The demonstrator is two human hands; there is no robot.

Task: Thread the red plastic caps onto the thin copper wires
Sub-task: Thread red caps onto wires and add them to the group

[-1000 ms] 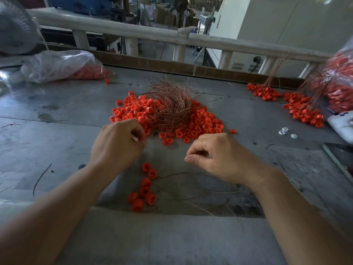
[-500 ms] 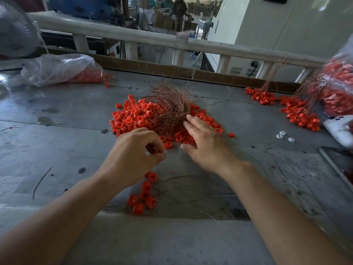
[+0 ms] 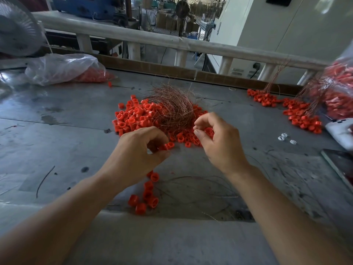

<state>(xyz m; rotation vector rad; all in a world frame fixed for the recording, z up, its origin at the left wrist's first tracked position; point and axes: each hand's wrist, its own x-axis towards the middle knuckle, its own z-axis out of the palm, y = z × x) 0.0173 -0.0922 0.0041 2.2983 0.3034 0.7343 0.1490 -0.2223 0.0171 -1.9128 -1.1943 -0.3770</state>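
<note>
A heap of red plastic caps lies mid-table, with a tangled bundle of thin copper wires on top of it. My left hand is at the heap's near edge, thumb and curled fingers pinching a red cap. My right hand hovers at the bundle's right edge with its fingers curled; the fingertips pinch at a fine copper strand that is barely visible. Several red caps strung together lie near the table's front edge, with loose copper wires trailing to their right.
A clear plastic bag of red caps lies at the back left beside a fan. More caps with wires and another bag are at the right. A white phone, a dark flat device and a white railing border the table.
My right hand reached forward flat onto the wire bundle, then lifted with its fingers curled at the bundle's edge. My left hand moved right and forward to the heap's near edge.
</note>
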